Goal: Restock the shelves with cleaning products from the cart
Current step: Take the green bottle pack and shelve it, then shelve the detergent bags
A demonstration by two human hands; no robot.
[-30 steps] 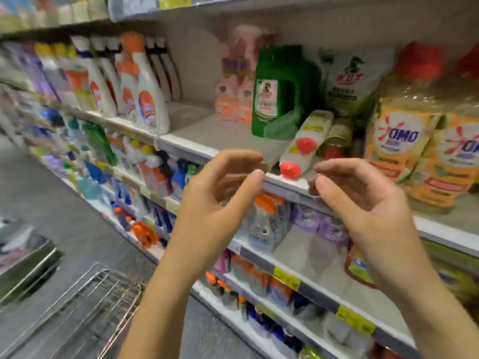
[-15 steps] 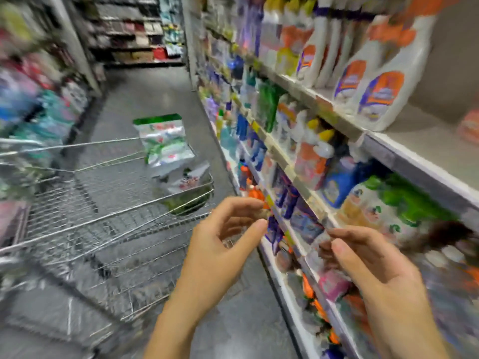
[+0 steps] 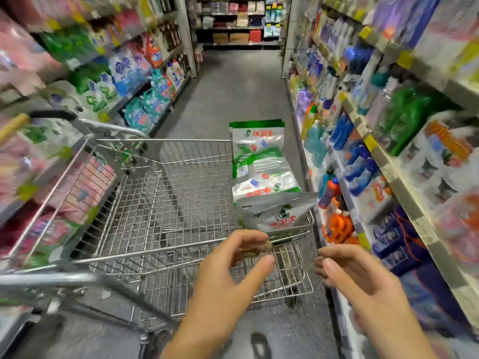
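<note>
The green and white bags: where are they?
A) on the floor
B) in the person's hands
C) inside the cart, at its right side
C: the green and white bags sit inside the cart against its right wall; the left hand and right hand hold nothing.

Green-white pouches [image 3: 259,156] lean inside the wire cart [image 3: 181,190].

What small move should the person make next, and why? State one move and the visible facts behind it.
Probably reach both hands forward for the nearer pouch. The left hand and right hand hover empty by the near rim of the cart, and that pouch lies tilted in its right corner, in front of an upright pouch.
</note>
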